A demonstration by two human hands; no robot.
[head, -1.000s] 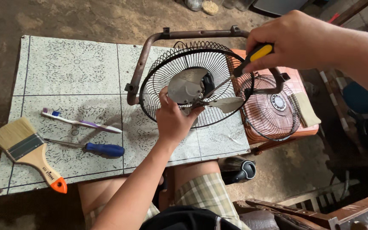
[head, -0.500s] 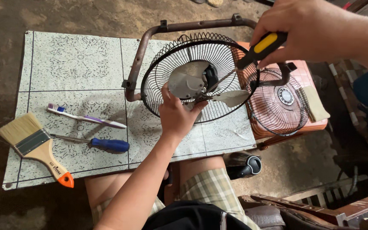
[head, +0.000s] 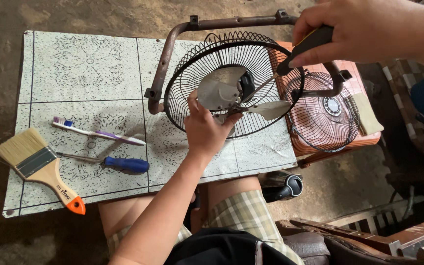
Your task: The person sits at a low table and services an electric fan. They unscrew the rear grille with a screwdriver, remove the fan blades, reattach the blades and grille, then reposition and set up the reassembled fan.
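Observation:
A fan in a rusty tube frame lies face up on a patterned board. Its black wire rear guard surrounds grey metal blades. My left hand grips the blades near the hub. My right hand holds a black-handled screwdriver, its shaft angled down to the hub. The loose front guard lies on a pinkish stool to the right.
On the board's left lie a toothbrush, a blue-handled screwdriver and a wide paintbrush. A cloth pad rests on the stool. A dark bottle lies on the dirt floor by my knee. Wooden furniture stands at lower right.
The view has shifted, so the fan sits more centred. My right hand has slid along the screwdriver, covering its yellow part. My left hand stays on the blades.

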